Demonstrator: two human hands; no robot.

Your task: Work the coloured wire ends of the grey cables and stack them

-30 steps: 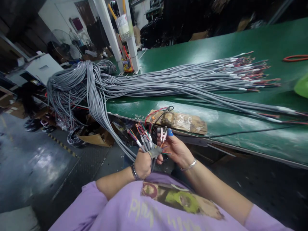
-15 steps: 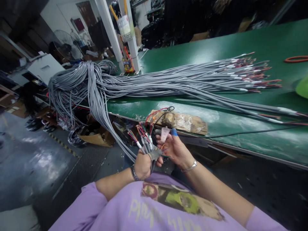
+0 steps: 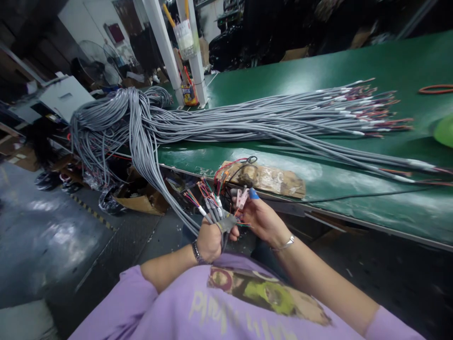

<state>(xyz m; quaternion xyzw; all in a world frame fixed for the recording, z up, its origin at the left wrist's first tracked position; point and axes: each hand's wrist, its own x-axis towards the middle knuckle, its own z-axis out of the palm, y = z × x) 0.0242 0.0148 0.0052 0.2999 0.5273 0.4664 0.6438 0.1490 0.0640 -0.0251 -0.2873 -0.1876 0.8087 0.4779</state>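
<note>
My left hand (image 3: 208,241) is closed around a bunch of several grey cable ends (image 3: 211,211), held upright below the table edge, with coloured wires (image 3: 207,189) fanning out of their tips. My right hand (image 3: 260,218) is beside it on the right, fingers pinched on a small pink and white piece (image 3: 242,197) I cannot make out. A blue cap (image 3: 253,193) covers one fingertip. Thin coloured wires run between the two hands. A wristwatch is on my left wrist and a metal bracelet on my right.
A big bundle of grey cables (image 3: 247,120) lies across the green table (image 3: 318,71) and hangs over its left end. A worn cardboard pad (image 3: 269,178) sits on the near edge. White posts (image 3: 163,42) stand at the back left, boxes and clutter (image 3: 141,200) under the table.
Both hands stay at the cable ends. The right fingers have shifted slightly around the small pink piece, and the view has drifted a little.
</note>
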